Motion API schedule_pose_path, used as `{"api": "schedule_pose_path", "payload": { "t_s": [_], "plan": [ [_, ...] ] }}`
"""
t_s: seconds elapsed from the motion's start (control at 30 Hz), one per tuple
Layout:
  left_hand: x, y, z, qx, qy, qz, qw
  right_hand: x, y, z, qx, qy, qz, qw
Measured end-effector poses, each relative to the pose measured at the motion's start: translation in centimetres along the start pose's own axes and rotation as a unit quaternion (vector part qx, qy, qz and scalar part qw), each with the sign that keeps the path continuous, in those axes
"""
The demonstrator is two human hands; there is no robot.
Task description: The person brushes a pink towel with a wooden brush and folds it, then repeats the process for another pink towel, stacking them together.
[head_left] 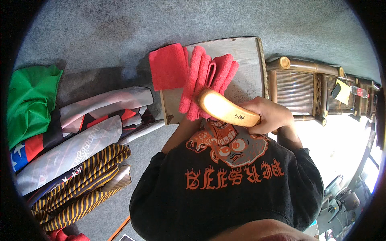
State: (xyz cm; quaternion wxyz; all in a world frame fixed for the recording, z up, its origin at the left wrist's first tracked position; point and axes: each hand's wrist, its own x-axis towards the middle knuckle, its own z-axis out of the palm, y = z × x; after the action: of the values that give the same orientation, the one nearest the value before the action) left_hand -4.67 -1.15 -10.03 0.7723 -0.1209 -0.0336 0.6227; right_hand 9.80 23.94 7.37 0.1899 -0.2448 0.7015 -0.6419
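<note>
My right hand [272, 115] is closed round the narrow end of a curved, pale wooden brush [229, 107]. The wide end of the brush lies over the lower part of several folded red towels [194, 80], and a dark fringe shows along its edge. My left forearm [179, 133] reaches up beneath these towels, which hide the hand and its fingers. Beside them, a flat folded red cloth [168, 66] lies at the left corner of a grey-topped low table [251, 68].
Left on the grey carpet [100, 36] lie a green cloth [34, 102], pale translucent fabric [72, 150] and black-and-yellow striped cloth [76, 205]. Bamboo furniture [295, 86] stands close right of the table. On it are a yellow paper [344, 94] and a clear bottle [360, 92].
</note>
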Motion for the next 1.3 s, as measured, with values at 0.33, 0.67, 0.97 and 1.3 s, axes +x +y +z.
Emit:
{"api": "schedule_pose_path", "payload": {
  "t_s": [0.33,0.67,0.97,1.3],
  "plan": [
    [1.5,-5.1,2.6,0.087,0.117,0.357,0.922,-1.4,1.6,-1.6,-0.023,0.083,0.047,0.995],
    [2.0,-5.8,3.2,0.102,0.154,0.392,0.901,-3.1,0.4,-2.8,0.04,0.12,0.086,0.988],
    [2.5,-5.3,3.2,0.092,0.165,0.388,0.902,-1.1,3.8,-1.9,0.091,0.085,0.06,0.99],
    [2.0,-5.4,3.3,0.075,0.172,0.394,0.899,-3.3,2.9,-2.2,0.147,0.175,0.08,0.97]
  ]
}}
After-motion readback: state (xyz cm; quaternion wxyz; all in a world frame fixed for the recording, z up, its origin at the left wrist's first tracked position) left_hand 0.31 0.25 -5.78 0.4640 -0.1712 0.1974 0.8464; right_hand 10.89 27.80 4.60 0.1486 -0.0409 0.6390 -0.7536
